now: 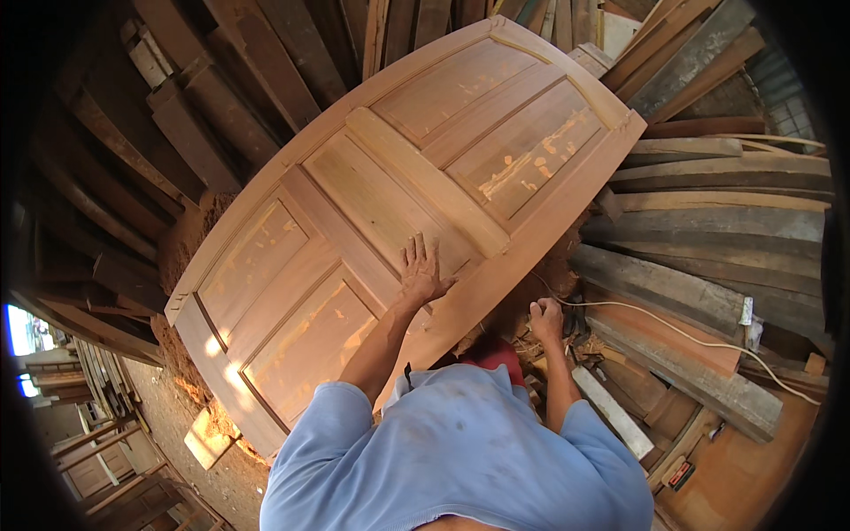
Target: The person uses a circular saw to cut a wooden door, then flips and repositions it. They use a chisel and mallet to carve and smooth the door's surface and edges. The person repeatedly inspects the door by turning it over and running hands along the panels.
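Note:
A wooden panelled door (522,150) lies flat before me, with pale filler patches on its panels. My left hand (423,270) rests on it, fingers spread, near the lower end of the middle panel. My right hand (545,317) is off the door's near edge, to its right, with the fingers curled; whether they hold anything is hidden. A dark object (578,323), too unclear to name, lies just beside that hand, and a pale cord (655,316) runs off to the right from there.
Stacked boards (708,230) crowd the right side and more timber (221,106) stands behind the door at the upper left. Wood shavings (591,341) lie below my right hand. Wooden frames (97,451) stand at the lower left beside a dusty floor (168,425).

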Available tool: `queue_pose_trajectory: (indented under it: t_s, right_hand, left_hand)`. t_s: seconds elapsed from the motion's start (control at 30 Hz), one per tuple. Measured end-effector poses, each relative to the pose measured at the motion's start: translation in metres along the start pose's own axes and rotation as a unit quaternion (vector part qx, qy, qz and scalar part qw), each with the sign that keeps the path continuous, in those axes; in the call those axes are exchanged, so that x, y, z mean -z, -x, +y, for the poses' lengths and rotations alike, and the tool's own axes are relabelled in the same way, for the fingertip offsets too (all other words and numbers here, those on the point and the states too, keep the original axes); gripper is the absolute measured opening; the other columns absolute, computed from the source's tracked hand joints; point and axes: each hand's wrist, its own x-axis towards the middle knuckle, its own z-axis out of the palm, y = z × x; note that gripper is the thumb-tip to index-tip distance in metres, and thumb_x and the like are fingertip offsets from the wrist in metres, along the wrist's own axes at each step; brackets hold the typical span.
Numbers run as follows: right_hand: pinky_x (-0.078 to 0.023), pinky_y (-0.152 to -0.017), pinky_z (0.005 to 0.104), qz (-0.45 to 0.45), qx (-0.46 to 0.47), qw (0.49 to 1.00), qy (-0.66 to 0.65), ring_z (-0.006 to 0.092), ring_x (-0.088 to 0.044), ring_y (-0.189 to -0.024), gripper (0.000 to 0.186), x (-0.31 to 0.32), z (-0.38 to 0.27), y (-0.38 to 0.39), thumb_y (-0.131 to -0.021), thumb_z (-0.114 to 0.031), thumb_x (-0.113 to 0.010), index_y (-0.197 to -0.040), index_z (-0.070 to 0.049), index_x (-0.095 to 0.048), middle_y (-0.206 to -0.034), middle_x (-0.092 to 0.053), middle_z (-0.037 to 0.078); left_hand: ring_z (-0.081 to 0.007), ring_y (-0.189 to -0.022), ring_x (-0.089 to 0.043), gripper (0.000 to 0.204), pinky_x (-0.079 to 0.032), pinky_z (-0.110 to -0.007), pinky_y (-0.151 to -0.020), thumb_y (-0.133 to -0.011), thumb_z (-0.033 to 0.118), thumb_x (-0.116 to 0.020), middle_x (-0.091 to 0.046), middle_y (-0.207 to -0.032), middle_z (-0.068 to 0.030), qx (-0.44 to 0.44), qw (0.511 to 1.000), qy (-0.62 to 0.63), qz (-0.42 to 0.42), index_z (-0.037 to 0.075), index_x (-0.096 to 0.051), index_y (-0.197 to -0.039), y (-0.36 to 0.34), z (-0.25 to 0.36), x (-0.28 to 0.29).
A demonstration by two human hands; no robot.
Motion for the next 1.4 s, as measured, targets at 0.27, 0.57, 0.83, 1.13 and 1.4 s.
queue_pose_trajectory:
  t_s: [0.27, 0.57, 0.83, 1.13, 1.4]
  right_hand:
    - [-0.053, -0.087, 0.0427, -0.196, -0.16, 0.967, -0.037, 0.0339, -0.072, -0.1, 0.036, -0.03, 0.102, 0.094, -0.092, -0.033, -0.067, -0.1, 0.001, -0.074, -0.101, -0.074, 0.022]
    - [-0.052, -0.088, 0.0421, -0.185, -0.185, 0.953, -0.155, 0.0326, -0.071, -0.097, 0.038, -0.025, 0.155, 0.118, -0.092, -0.032, -0.066, -0.109, 0.001, -0.072, -0.101, -0.074, 0.022]
    - [-0.051, -0.065, 0.0373, -0.135, -0.325, 0.914, -0.201, 0.024, -0.067, -0.075, 0.033, -0.036, 0.251, 0.141, -0.094, -0.026, -0.064, -0.111, 0.001, -0.07, -0.086, -0.071, 0.014]
    - [-0.044, -0.047, 0.0308, -0.195, -0.417, 0.841, -0.284, 0.017, -0.061, -0.059, 0.018, -0.064, 0.196, 0.163, -0.094, -0.016, -0.059, -0.096, 0.0, -0.068, -0.079, -0.065, 0.008]
    - [-0.048, -0.052, 0.0296, -0.182, -0.271, 0.887, -0.327, 0.0141, -0.062, -0.063, 0.025, -0.109, 0.133, 0.115, -0.095, -0.023, -0.063, -0.104, 0.0, -0.067, -0.086, -0.069, 0.008]
  left_hand:
    - [-0.0536, -0.153, -0.008, 0.104, -0.013, -0.063, -0.122, -0.081, 0.054, -0.077, -0.011, -0.162, -0.0387, -0.059, 0.998, -0.029, -0.012, 0.018, -0.024, -0.162, -0.066, 0.093, -0.042]
    - [-0.0503, -0.153, -0.011, 0.096, -0.014, -0.063, -0.121, -0.082, 0.055, -0.076, -0.015, -0.164, -0.0336, -0.078, 0.988, -0.119, -0.053, 0.032, -0.028, -0.161, -0.082, 0.102, -0.069]
    - [-0.0606, -0.149, 0.011, 0.115, -0.003, -0.066, -0.121, -0.07, 0.059, -0.085, 0.004, -0.162, -0.0416, -0.058, 0.985, -0.104, -0.127, 0.037, -0.02, -0.162, -0.131, 0.103, -0.042]
    - [-0.0608, -0.146, 0.023, 0.11, 0.006, -0.069, -0.117, -0.078, 0.066, -0.074, 0.022, -0.159, -0.0404, -0.083, 0.982, -0.061, -0.155, 0.038, -0.011, -0.164, -0.141, 0.085, -0.054]
    - [-0.0612, -0.146, 0.023, 0.106, 0.006, -0.069, -0.117, -0.08, 0.064, -0.073, 0.022, -0.159, -0.04, -0.077, 0.982, -0.044, -0.168, 0.037, -0.014, -0.164, -0.141, 0.083, -0.048]
